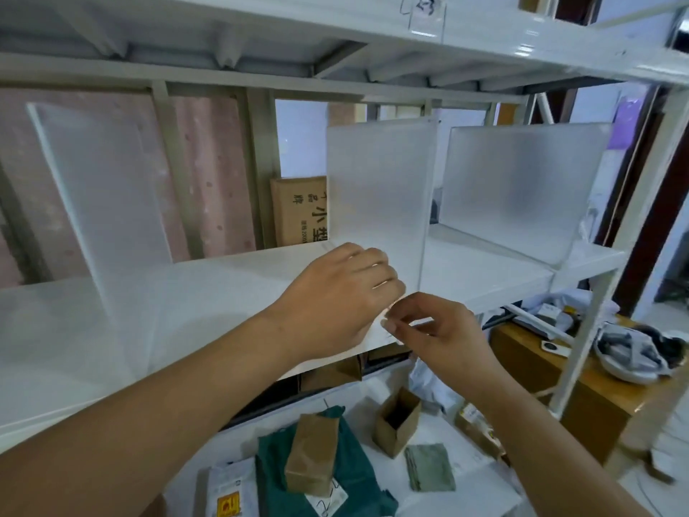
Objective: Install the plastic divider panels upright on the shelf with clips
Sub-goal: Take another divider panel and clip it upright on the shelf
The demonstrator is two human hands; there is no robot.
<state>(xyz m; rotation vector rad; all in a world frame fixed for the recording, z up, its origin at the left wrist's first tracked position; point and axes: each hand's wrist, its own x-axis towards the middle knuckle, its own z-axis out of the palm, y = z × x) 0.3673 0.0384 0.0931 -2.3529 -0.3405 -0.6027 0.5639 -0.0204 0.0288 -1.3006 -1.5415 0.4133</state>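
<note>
A person stands at a white metal shelf (231,289) with both bare arms reaching in from the near edge. Three frosted plastic divider panels stand upright on it. The left panel (100,218) is well apart from the others and runs from the near edge toward the far side. The middle panel (380,188) stands near the centre, its near bottom corner at the shelf's front lip. The right panel (522,188) stands beside it, farther right, close to the shelf's right post.

The left hand (335,296) rests at the foot of the middle panel, fingers curled closed against the panel's lower near corner and the shelf top; whether it grips the panel or only steadies it cannot be told. The right hand (436,330) is just below and to the right, at the shelf's front edge, thumb and forefinger pinched together on something small and pale, probably a clip (387,322), though it is too blurred to make out. The two hands nearly touch at that corner.

Behind the middle panel, on the far side of the shelf, a brown cardboard box (298,210) with printed characters stands upright. Below the shelf, on a lower white surface (466,475), lie a small open cardboard carton (397,419), a closed brown packet (313,453) on green cloth (350,479), and a folded grey-green cloth (430,466).
</note>
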